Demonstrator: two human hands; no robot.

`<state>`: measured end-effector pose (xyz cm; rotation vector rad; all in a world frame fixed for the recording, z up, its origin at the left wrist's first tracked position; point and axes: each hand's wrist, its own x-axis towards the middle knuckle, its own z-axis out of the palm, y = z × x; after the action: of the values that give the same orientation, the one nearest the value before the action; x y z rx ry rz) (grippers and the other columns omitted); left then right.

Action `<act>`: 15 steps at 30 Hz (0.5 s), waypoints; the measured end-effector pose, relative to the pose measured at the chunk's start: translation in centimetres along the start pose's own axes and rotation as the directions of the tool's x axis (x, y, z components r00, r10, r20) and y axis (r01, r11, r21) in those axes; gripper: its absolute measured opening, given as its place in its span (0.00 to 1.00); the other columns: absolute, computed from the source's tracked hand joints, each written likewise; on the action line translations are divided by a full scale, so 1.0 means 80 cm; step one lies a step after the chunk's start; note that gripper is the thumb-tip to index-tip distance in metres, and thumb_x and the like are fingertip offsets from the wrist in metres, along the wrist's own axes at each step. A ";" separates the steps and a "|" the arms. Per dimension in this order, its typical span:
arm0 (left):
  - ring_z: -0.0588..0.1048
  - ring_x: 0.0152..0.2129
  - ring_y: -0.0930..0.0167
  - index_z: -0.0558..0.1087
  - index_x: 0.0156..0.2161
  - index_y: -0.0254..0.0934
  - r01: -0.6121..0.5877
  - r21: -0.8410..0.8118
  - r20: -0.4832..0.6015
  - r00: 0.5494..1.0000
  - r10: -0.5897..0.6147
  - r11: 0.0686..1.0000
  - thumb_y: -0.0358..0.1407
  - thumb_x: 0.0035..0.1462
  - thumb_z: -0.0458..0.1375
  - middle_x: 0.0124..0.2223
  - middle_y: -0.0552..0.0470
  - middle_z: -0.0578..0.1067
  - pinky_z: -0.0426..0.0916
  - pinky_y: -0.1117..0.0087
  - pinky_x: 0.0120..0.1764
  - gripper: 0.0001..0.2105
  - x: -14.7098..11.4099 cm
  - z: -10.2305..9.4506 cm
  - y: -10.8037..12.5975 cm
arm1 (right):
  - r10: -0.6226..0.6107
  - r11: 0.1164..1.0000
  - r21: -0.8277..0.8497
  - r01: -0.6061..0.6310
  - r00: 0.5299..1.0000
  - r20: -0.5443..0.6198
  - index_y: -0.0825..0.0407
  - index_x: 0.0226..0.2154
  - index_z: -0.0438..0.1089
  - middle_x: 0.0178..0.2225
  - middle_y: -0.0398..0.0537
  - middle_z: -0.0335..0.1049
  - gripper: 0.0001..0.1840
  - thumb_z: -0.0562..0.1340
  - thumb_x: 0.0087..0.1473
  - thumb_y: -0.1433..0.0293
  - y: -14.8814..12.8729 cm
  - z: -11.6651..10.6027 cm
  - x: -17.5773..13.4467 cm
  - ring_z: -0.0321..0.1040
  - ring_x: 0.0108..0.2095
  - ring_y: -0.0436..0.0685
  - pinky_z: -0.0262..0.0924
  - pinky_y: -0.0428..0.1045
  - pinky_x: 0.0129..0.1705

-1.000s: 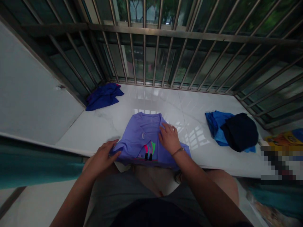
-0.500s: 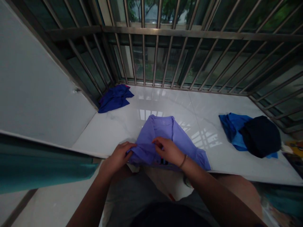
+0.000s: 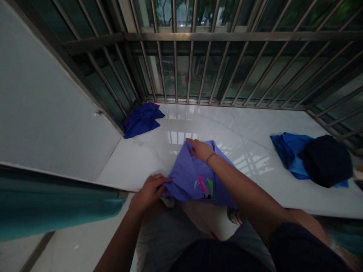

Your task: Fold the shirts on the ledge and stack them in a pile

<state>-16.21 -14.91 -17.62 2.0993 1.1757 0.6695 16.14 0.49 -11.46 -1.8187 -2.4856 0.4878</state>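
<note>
The purple fabric shirt (image 3: 184,181) with its pink, green and black print lies in the lower middle of the frame, partly folded over at the near edge of the glossy white tiled ledge (image 3: 215,122); I judge it light, limp and hard to damage, apt to crease and to slide on that smooth surface, so the collar corner and the outer edge look the best places to pinch, with little force. My right hand (image 3: 200,150) grasps the cloth at its upper left corner between thumb and fingers, and my left hand (image 3: 151,192) has its fingertips closed on the edge at lower left. Farther out, a crumpled dark blue cloth (image 3: 143,121) sits left of centre by the grey metal bars (image 3: 195,36), and at right a black fabric bundle (image 3: 326,160) rests partly over a bright blue folded cloth (image 3: 292,153)
</note>
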 end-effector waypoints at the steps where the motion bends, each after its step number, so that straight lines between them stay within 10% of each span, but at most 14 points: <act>1: 0.81 0.42 0.63 0.86 0.57 0.47 0.007 -0.016 -0.004 1.000 -0.007 1.000 0.28 0.68 0.58 0.44 0.49 0.83 0.75 0.59 0.52 0.20 0.000 0.000 0.001 | 0.006 1.000 0.001 -0.006 1.000 0.016 0.45 0.79 0.61 0.63 0.58 0.81 0.35 0.62 0.74 0.66 -0.001 0.000 0.015 0.80 0.59 0.67 0.68 0.54 0.59; 9: 0.81 0.54 0.61 0.81 0.44 0.41 0.022 -0.302 -0.140 0.988 -0.067 0.953 0.35 0.72 0.55 0.55 0.43 0.81 0.76 0.57 0.59 0.11 0.000 -0.015 0.000 | 0.114 0.993 0.022 -0.113 0.992 -0.049 0.49 0.64 0.75 0.53 0.57 0.86 0.20 0.59 0.78 0.60 0.002 0.016 0.050 0.81 0.54 0.64 0.66 0.51 0.53; 15: 0.78 0.64 0.57 0.82 0.41 0.43 0.016 -0.115 -0.012 1.000 -0.018 0.993 0.35 0.71 0.59 0.67 0.42 0.80 0.72 0.51 0.67 0.09 -0.002 -0.011 0.001 | 0.147 0.988 0.057 -0.143 0.984 -0.095 0.48 0.65 0.72 0.54 0.58 0.85 0.21 0.57 0.80 0.58 -0.001 0.028 0.039 0.82 0.53 0.64 0.66 0.51 0.51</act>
<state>-16.84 -14.86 -16.95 1.9897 1.1334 0.7272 14.61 2.83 -14.07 -1.9630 -2.2683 0.4479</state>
